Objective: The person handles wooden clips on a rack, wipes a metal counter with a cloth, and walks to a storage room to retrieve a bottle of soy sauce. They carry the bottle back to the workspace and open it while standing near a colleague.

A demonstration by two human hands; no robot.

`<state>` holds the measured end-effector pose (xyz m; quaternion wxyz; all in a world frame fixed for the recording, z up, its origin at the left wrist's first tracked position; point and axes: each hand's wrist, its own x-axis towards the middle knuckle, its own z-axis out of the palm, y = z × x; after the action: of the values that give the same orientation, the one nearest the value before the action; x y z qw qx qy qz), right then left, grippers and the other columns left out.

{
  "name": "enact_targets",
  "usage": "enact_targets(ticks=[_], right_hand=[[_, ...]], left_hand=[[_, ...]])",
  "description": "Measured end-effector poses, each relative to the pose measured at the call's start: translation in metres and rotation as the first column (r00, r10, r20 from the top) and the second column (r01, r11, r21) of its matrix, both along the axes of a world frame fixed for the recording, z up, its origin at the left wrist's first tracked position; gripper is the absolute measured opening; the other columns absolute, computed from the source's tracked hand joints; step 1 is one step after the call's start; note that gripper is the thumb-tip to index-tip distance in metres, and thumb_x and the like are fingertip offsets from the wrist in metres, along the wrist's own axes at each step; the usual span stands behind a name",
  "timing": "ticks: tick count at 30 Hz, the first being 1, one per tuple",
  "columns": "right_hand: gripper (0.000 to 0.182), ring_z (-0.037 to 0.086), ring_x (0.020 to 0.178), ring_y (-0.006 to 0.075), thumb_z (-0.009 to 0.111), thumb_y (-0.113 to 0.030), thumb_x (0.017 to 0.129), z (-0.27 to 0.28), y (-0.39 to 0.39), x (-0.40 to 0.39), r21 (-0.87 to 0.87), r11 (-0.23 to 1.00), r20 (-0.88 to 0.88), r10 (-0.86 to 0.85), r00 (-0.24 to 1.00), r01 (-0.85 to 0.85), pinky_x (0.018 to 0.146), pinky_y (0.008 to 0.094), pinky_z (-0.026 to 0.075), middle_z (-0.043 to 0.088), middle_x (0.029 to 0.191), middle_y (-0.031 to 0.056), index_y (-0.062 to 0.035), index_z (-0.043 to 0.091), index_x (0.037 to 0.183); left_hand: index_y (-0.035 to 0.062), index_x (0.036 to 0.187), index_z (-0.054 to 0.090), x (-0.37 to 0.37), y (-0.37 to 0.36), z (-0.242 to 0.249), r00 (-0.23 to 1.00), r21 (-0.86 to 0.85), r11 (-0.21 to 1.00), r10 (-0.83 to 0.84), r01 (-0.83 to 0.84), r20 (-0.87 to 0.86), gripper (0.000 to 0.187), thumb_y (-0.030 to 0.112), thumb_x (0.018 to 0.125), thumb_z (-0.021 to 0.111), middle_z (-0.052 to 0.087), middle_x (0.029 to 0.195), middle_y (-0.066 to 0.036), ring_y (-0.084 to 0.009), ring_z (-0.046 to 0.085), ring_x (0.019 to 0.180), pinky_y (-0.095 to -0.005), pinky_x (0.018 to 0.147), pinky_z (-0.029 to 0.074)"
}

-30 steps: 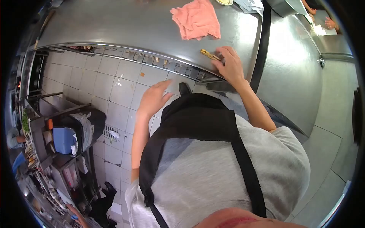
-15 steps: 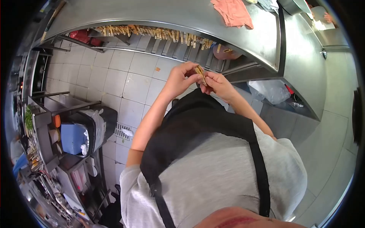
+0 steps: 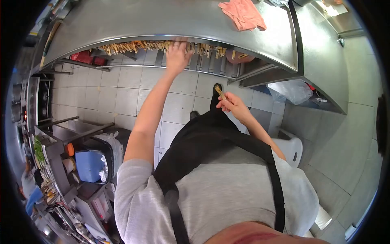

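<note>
Wooden clips (image 3: 219, 92), small and pale yellow-brown, are pinched in the fingers of the right hand (image 3: 231, 105), held above the floor in front of the black apron (image 3: 203, 146). The hand is closed on their lower end, and their upper end points away from the body. How many it holds is hard to tell. The left hand (image 3: 177, 57) reaches to the near edge of the tabletop (image 3: 142, 20), its fingers extended over a long row of similar clips (image 3: 122, 48); whether it grips one cannot be told.

The tabletop is bare, shiny metal with a rounded front rim, and the row runs just beneath that rim. A crumpled salmon-pink cloth (image 3: 243, 14) lies on the surface, well apart from both hands, and a long thin stick (image 3: 49, 44) lies at the left end. At the right, a dark strip (image 3: 297, 36) divides the surface from another metal section (image 3: 323, 53). Underneath are a red bag (image 3: 83, 57) at the left, a rounded reddish container (image 3: 239, 56) near the row's right end, and a clear plastic bag (image 3: 291, 92) farther right.

Pale square tiles (image 3: 174, 107) cover the floor, with two dark shoes (image 3: 195, 115) on them. At the left, a blue container (image 3: 89, 166) stands beside a black bin (image 3: 106, 151) near metal shelving, with green leaves (image 3: 39, 149) and blurred utensils beyond. A white plastic stool (image 3: 289, 149) is partly hidden by the right arm.
</note>
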<state>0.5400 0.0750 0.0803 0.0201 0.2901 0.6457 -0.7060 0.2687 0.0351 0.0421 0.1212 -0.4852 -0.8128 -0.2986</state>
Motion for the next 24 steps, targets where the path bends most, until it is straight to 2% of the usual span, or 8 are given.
enact_targets(ticks=[1, 3, 4, 10, 11, 13, 20, 24], right_hand=[[0.016, 0.047, 0.064, 0.0045, 0.045, -0.016, 0.084, -0.004, 0.002, 0.004, -0.018, 0.999, 0.015, -0.030, 0.999, 0.030, 0.058, 0.0172, 0.036, 0.058, 0.078, 0.0017, -0.0044, 0.050, 0.095], [0.017, 0.047, 0.063, 0.0047, 0.046, -0.016, 0.084, -0.012, 0.003, 0.008, -0.042, 0.997, 0.028, -0.069, 0.997, 0.070, 0.058, 0.0176, 0.036, 0.058, 0.079, 0.0015, -0.0041, 0.051, 0.094], [0.018, 0.047, 0.062, 0.0051, 0.048, -0.017, 0.081, -0.015, 0.004, 0.009, -0.032, 0.997, 0.064, -0.063, 0.996, 0.065, 0.057, 0.0187, 0.037, 0.057, 0.076, 0.0010, -0.0041, 0.053, 0.092], [0.020, 0.047, 0.061, 0.0064, 0.053, -0.018, 0.077, -0.048, 0.010, -0.002, 0.045, 0.999, 0.126, -0.009, 0.992, 0.004, 0.054, 0.0207, 0.037, 0.054, 0.070, -0.0010, -0.0032, 0.058, 0.089], [0.021, 0.047, 0.061, 0.0068, 0.053, -0.017, 0.076, -0.050, 0.012, -0.009, 0.031, 0.999, 0.143, 0.016, 0.990, -0.021, 0.054, 0.0209, 0.037, 0.054, 0.069, -0.0012, -0.0027, 0.058, 0.090], [0.021, 0.047, 0.061, 0.0074, 0.053, -0.017, 0.076, -0.053, 0.015, -0.025, -0.003, 0.999, 0.118, 0.050, 0.992, -0.050, 0.053, 0.0215, 0.038, 0.055, 0.070, -0.0007, -0.0028, 0.058, 0.090], [0.018, 0.052, 0.059, 0.0091, 0.050, -0.016, 0.077, -0.074, 0.024, -0.105, 0.118, 0.977, 0.086, 0.166, 0.982, -0.176, 0.053, 0.0225, 0.042, 0.060, 0.072, 0.0042, -0.0042, 0.056, 0.089], [0.018, 0.053, 0.056, 0.0096, 0.050, -0.017, 0.079, -0.062, 0.022, -0.146, 0.120, 0.981, 0.157, 0.134, 0.978, -0.154, 0.052, 0.0218, 0.042, 0.060, 0.070, 0.0038, -0.0047, 0.057, 0.089]], left_hand=[[0.0076, 0.096, 0.056, -0.012, 0.008, -0.002, 1.000, -0.009, 1.000, -0.007, 0.007, -0.004, 0.028, 0.029, 0.079, 0.051, 0.055, 0.099, -0.014, -0.0302, 0.049, 0.094, -0.0448, 0.081, 0.036], [0.0101, 0.100, 0.054, -0.034, 0.022, -0.005, 0.999, -0.434, 0.901, 0.005, -0.022, -0.041, 0.029, 0.029, 0.080, 0.048, 0.055, 0.100, -0.015, -0.0300, 0.050, 0.094, -0.0478, 0.081, 0.034], [0.0108, 0.097, 0.057, -0.043, 0.029, -0.006, 1.000, -0.525, 0.851, -0.020, 0.025, 0.015, 0.026, 0.028, 0.079, 0.046, 0.057, 0.097, -0.013, -0.0290, 0.052, 0.093, -0.0466, 0.080, 0.036], [0.0077, 0.091, 0.060, -0.070, 0.046, -0.008, 0.985, -0.687, 0.709, -0.158, 0.160, 0.066, 0.023, 0.024, 0.076, 0.051, 0.059, 0.093, -0.012, -0.0259, 0.055, 0.090, -0.0338, 0.080, 0.042], [0.0077, 0.091, 0.060, -0.074, 0.040, -0.011, 0.985, -0.690, 0.706, -0.157, 0.159, 0.067, 0.023, 0.024, 0.076, 0.051, 0.059, 0.093, -0.012, -0.0259, 0.055, 0.090, -0.0338, 0.080, 0.042], [0.0063, 0.090, 0.059, -0.085, 0.028, -0.022, 0.882, -0.475, 0.793, -0.160, 0.382, 0.442, 0.027, 0.028, 0.075, 0.058, 0.059, 0.087, -0.012, -0.0245, 0.055, 0.085, -0.0328, 0.076, 0.042], [0.0104, 0.094, 0.056, -0.086, 0.012, -0.019, 0.842, -0.520, 0.721, -0.165, 0.458, 0.513, 0.026, 0.028, 0.075, 0.060, 0.058, 0.078, -0.007, -0.0198, 0.053, 0.072, -0.0300, 0.068, 0.042], [0.0109, 0.098, 0.056, -0.079, 0.006, -0.007, 0.733, -0.426, 0.739, -0.132, 0.522, 0.668, 0.023, 0.020, 0.077, 0.058, 0.055, 0.073, -0.005, -0.0152, 0.052, 0.071, -0.0282, 0.067, 0.041]])
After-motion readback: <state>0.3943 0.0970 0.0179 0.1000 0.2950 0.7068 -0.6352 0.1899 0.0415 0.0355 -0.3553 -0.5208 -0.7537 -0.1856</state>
